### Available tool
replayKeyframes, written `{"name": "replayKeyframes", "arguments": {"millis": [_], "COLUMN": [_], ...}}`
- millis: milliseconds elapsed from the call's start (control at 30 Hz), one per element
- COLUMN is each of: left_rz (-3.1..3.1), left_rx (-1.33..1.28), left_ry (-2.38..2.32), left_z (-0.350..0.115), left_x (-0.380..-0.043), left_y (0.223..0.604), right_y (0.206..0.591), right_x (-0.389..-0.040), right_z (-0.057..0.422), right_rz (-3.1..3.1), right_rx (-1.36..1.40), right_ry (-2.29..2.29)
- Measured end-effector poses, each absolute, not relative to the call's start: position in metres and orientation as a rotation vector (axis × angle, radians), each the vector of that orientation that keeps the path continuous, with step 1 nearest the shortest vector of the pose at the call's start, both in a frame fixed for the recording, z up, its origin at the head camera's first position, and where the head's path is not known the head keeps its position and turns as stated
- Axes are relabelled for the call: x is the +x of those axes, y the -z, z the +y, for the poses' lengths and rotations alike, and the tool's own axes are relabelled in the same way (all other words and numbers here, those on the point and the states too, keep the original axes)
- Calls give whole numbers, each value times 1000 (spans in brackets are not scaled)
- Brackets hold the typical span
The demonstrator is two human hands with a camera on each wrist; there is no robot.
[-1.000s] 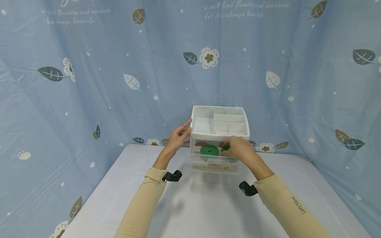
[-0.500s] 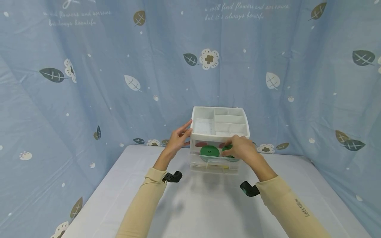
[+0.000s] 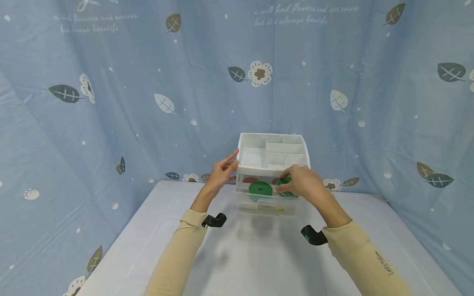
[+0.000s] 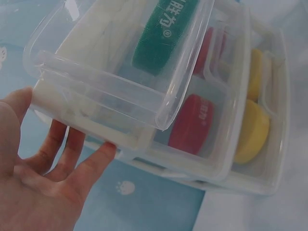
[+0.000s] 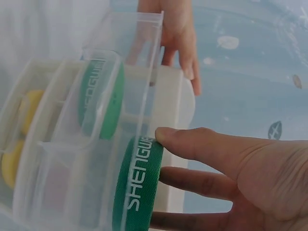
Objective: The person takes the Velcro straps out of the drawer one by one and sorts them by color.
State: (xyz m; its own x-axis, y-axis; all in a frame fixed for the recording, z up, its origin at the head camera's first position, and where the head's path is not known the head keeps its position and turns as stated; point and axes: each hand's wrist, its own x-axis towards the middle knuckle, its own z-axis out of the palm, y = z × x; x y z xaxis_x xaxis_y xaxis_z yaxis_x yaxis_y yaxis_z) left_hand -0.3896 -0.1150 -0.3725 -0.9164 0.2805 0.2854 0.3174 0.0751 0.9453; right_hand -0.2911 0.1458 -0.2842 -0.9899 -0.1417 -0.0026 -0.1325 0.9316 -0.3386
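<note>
- Sitting at the right side of the pulled-out clear drawer, the green roll on the right has its white-lettered rim toward the drawer's front wall, which overlaps part of it in the head view.
- It looks like tightly wound woven webbing, so I would expect it to be light, a little yielding at the edges and hard to break; the ribbed weave should give skin good friction. A loose outer turn could slip if only that layer were pinched.
- The best hold is probably across the thickness of the disc, thumb on 1 face and fingers on the other, to keep the turns together.
- The right hand pinches the roll at its edge between thumb and fingers; exactly how far the fingertips reach around it is hidden.
- Beside it in the same drawer lies the other green roll, apart from the hand, its small centre hole showing.
- The left hand has its fingers spread and gripping nothing, the tips touching the side of the white organizer, seemingly to steady it. The thin drawer plastic would probably flex if leaned on.
- Below, 2 red rolls and 2 yellow rolls show through the lower drawers.
- The organizer stands on a white table before a blue patterned curtain.
</note>
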Motion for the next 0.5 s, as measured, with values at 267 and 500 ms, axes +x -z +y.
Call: {"name": "replayKeyframes", "arguments": {"millis": [267, 500], "left_rz": [-2286, -2290], "left_rx": [-632, -635], "left_ry": [2021, 2013], "left_z": [-115, -115], "left_x": [-390, -392], "left_y": [374, 375], "right_y": [272, 264], "right_x": [-284, -280], "right_z": [156, 171], "right_rz": [3075, 3069], "right_rx": [-248, -239], "right_ry": [533, 498]}}
